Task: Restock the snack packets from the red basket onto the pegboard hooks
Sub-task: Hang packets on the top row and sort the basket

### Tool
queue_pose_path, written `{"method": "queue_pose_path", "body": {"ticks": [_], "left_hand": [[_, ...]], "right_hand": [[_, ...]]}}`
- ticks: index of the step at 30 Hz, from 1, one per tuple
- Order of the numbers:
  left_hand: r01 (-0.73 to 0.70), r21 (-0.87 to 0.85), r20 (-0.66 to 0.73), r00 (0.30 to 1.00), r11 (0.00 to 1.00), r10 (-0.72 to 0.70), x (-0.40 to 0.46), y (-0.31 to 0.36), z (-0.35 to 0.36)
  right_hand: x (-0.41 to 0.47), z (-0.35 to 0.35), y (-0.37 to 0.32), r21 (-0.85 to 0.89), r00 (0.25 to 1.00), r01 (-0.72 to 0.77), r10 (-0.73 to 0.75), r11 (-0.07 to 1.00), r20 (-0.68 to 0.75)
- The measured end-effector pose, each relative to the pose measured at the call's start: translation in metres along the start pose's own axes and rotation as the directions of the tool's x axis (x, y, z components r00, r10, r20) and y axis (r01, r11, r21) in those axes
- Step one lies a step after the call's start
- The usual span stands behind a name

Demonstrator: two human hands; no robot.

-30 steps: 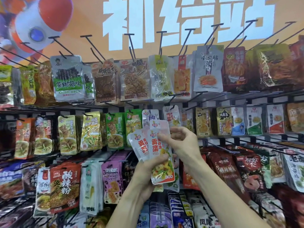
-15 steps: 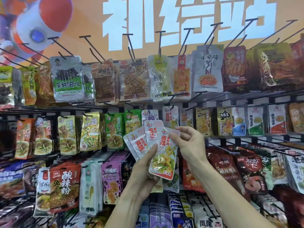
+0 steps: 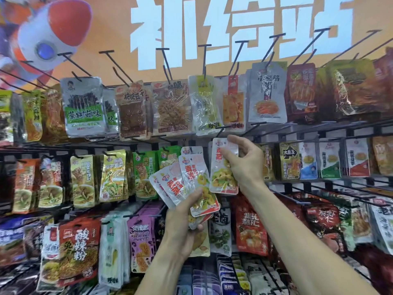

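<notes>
One single packet (image 3: 223,167), clear with red lettering and yellow-green pickled stuff showing through the bottom half, is up in the right hand (image 3: 244,165), pinched near its top edge between thumb and fingers and hanging pretty much upright in front of the middle row of the pegboard, just under a black hook (image 3: 220,129) that sticks out from the rail above. Can't tell if the packet's hole is on any hook, the fingers cover that bit. Just to the left and lower, the left hand (image 3: 182,222) grips a fanned bunch of matching packets (image 3: 187,184) by their bottom ends, thumb across the front, fingers curled round the back, the fan tilting up and to the left. The two lots sit close but the single one looks apart from the fan. Behind the fan hang green packets (image 3: 144,171) and yellowish ones (image 3: 113,175) on the same row, and right of the raised hand there's a dark packet with yellow characters (image 3: 289,161) plus some small white ones (image 3: 328,160). The top row has bigger bags, including a silver one with a green label (image 3: 84,107), under long bare hooks (image 3: 238,58). Above it all is an orange sign with big white characters (image 3: 234,28) and a cartoon rocket (image 3: 49,35) in the left corner. Lower rows are packed too, with a red noodle bag (image 3: 77,250) down at the left.
</notes>
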State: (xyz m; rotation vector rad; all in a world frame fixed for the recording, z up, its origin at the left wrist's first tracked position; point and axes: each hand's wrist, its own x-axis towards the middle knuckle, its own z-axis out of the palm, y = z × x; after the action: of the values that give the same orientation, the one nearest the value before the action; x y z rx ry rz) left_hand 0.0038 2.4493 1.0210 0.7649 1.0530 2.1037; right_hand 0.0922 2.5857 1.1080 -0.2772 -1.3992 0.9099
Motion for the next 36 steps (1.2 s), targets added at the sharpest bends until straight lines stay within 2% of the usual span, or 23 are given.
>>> {"method": "queue_pose_path", "body": {"ticks": [5,12,21,29,32,34,36], "left_hand": [[-0.042,0.040,-0.028,0.999,0.998,0.043,0.005,-0.001,-0.009],[-0.050,0.064,-0.020,0.998,0.997,0.052,0.000,0.002,-0.016],[-0.070,0.077,0.019,0.997,0.995,0.069,-0.001,0.009,-0.022],[-0.037,0.095,0.032,0.999,0.995,0.034,0.003,0.011,-0.008],[-0.027,0.108,0.043,0.999,0.994,0.023,0.005,0.010,-0.005],[-0.015,0.115,0.047,0.999,0.993,0.009,0.008,0.008,-0.004],[-0.016,0.115,0.061,0.998,0.993,0.009,0.010,0.004,-0.001]], "right_hand": [[0.013,0.003,-0.002,-0.111,0.999,0.039,-0.036,0.993,0.030],[0.022,0.004,-0.010,-0.171,0.998,0.041,-0.033,0.984,0.049],[0.020,0.001,-0.005,-0.150,0.998,-0.034,0.041,0.988,0.042],[0.044,0.022,0.020,-0.261,0.974,-0.214,0.227,0.941,0.020],[0.028,0.014,0.019,-0.311,0.996,-0.094,0.089,0.946,-0.032],[0.000,0.002,0.011,-0.229,0.996,-0.050,0.032,0.972,-0.082],[-0.031,-0.005,0.002,-0.054,0.993,-0.118,0.119,0.992,0.017]]}}
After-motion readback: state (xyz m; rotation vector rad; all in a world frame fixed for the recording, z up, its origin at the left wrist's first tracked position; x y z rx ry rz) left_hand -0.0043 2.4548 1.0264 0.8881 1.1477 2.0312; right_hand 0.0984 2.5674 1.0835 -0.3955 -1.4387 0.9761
